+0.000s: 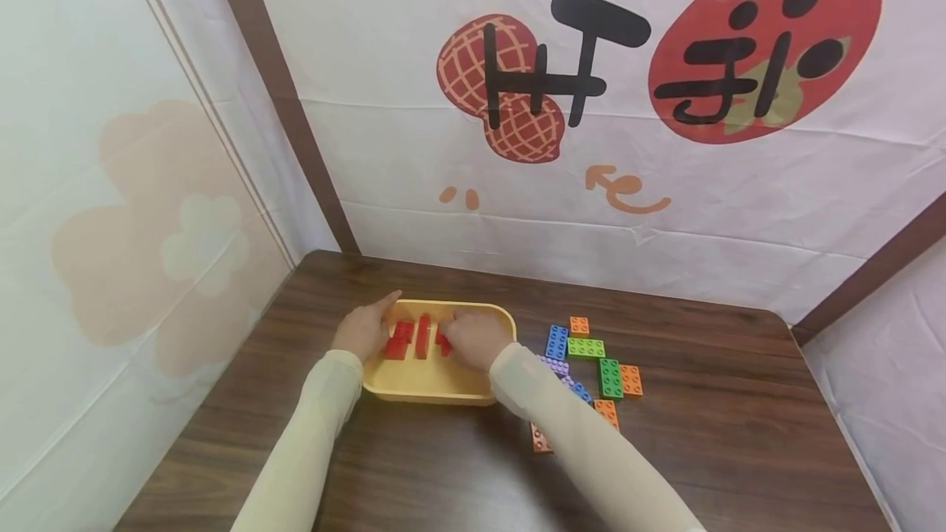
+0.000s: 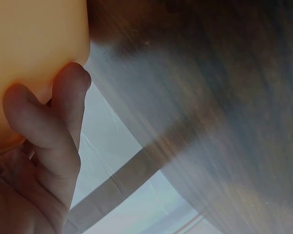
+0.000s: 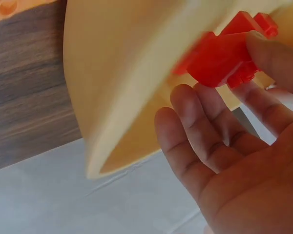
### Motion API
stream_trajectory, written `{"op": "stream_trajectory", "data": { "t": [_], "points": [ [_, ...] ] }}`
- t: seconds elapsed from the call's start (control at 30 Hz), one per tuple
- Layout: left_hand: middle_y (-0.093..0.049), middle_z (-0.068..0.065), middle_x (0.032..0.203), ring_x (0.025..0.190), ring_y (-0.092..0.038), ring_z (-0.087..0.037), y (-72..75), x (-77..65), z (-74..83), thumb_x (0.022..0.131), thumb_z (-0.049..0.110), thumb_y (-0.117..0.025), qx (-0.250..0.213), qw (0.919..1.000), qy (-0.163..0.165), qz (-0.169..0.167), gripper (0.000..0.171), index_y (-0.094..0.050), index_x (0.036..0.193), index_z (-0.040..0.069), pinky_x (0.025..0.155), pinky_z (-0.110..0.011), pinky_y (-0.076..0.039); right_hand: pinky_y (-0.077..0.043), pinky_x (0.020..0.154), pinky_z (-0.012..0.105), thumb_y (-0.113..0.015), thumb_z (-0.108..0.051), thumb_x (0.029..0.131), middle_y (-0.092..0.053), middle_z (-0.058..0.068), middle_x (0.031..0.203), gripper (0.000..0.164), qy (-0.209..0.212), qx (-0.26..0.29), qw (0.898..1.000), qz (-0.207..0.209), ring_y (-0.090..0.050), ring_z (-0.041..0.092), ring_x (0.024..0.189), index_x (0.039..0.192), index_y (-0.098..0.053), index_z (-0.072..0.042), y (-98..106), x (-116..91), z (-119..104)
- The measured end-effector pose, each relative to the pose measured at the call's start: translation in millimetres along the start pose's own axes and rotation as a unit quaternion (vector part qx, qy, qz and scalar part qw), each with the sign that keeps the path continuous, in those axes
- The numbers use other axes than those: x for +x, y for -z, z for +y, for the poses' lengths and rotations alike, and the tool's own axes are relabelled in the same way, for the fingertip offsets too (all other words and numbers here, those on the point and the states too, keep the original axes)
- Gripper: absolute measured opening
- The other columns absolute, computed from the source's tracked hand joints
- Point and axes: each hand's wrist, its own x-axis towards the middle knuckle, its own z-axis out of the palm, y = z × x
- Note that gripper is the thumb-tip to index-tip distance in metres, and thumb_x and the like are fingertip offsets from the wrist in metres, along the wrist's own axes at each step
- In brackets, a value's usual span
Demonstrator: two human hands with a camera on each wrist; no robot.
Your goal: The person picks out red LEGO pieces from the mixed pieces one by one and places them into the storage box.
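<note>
A yellow plastic tray (image 1: 436, 384) sits on the table, with several red building blocks (image 1: 422, 337) inside it. At its left end my left hand (image 1: 364, 330) grips the rim. In the left wrist view the fingers (image 2: 63, 141) of that hand bend against the tray's outer wall (image 2: 34, 44). My right hand (image 1: 476, 338) reaches into the tray's right half. Between its thumb and index finger it pinches a red building block (image 3: 219, 56), while the other fingers (image 3: 185, 141) stay loosely bent. More red blocks show close behind the pinched one in the right wrist view.
Right of the tray, several coloured building blocks lie on the brown table, among them a green block (image 1: 609, 378), a lime block (image 1: 586, 347) and a blue block (image 1: 557, 341). My right forearm partly covers this group. A printed cloth (image 1: 443, 228) hangs behind the table.
</note>
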Motion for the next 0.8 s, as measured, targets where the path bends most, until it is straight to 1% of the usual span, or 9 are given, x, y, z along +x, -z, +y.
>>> {"op": "stream_trajectory", "data": {
  "t": [0.1,0.3,0.4,0.5,0.6,0.7,0.8],
  "points": [
    [-0.065,-0.013,0.080,0.070,-0.058,-0.031,-1.1,0.1,0.5,0.092,0.004,-0.060,0.001,1.0000,-0.003,0.001,0.063,-0.047,0.152,0.017,0.079,-0.055,-0.054,-0.055,0.082,0.027,-0.079,-0.024,0.089,-0.066,0.002,0.097,0.030,0.004,-0.006,1.000,-0.002,-0.059,0.016,0.082,0.117,-0.073,-0.017,-7.3,2.3,-0.7],
    [-0.062,-0.011,0.074,0.068,-0.059,-0.031,-0.2,-0.9,1.6,0.093,0.005,-0.059,0.008,0.9999,-0.006,0.009,0.061,-0.048,0.152,0.017,0.077,-0.055,-0.055,-0.056,0.078,0.030,-0.079,-0.025,0.089,-0.066,0.001,0.095,0.024,0.006,-0.030,1.000,-0.001,-0.059,0.017,0.084,0.111,-0.073,-0.018,-16.2,4.0,-1.6],
    [-0.061,-0.011,0.072,0.068,-0.059,-0.031,0.3,-0.5,3.5,0.093,0.005,-0.059,0.010,0.9999,-0.007,0.007,0.061,-0.048,0.152,0.017,0.077,-0.055,-0.055,-0.055,0.076,0.031,-0.080,-0.028,0.087,-0.066,0.002,0.096,0.028,-0.002,-0.022,1.000,-0.010,-0.060,0.017,0.086,0.112,-0.072,-0.018,-15.9,2.1,-1.3],
    [-0.061,-0.011,0.073,0.069,-0.060,-0.032,1.3,0.1,5.0,0.093,0.005,-0.059,0.009,0.9999,-0.008,0.007,0.061,-0.048,0.152,0.017,0.078,-0.055,-0.055,-0.055,0.075,0.031,-0.080,-0.029,0.088,-0.065,0.003,0.098,0.031,-0.009,-0.011,1.000,-0.017,-0.060,0.018,0.088,0.115,-0.071,-0.017,-13.8,-0.4,-1.4],
    [-0.061,-0.012,0.073,0.068,-0.060,-0.032,2.1,0.9,5.0,0.092,0.005,-0.060,0.010,0.9998,-0.014,0.009,0.061,-0.048,0.151,0.016,0.078,-0.056,-0.055,-0.054,0.073,0.031,-0.078,-0.025,0.090,-0.066,0.003,0.097,0.025,-0.010,0.000,1.000,-0.009,-0.060,0.018,0.086,0.112,-0.072,-0.016,-11.9,-2.5,-1.5],
    [-0.060,-0.010,0.071,0.068,-0.059,-0.031,0.9,1.4,3.1,0.092,0.004,-0.061,0.015,0.9996,-0.020,0.013,0.062,-0.048,0.151,0.015,0.078,-0.055,-0.055,-0.055,0.072,0.030,-0.076,-0.021,0.090,-0.068,0.001,0.089,0.014,-0.004,0.009,1.000,-0.003,-0.060,0.017,0.079,0.103,-0.074,-0.016,-13.4,-4.0,-0.7],
    [-0.057,-0.008,0.067,0.066,-0.058,-0.030,-1.6,0.6,0.5,0.092,0.004,-0.061,0.019,0.9996,-0.020,0.009,0.062,-0.047,0.152,0.014,0.078,-0.055,-0.055,-0.055,0.073,0.029,-0.074,-0.019,0.091,-0.069,-0.001,0.084,0.006,0.000,0.017,1.000,-0.009,-0.060,0.016,0.073,0.096,-0.076,-0.016,-19.4,-4.8,1.0]
  ]
}}
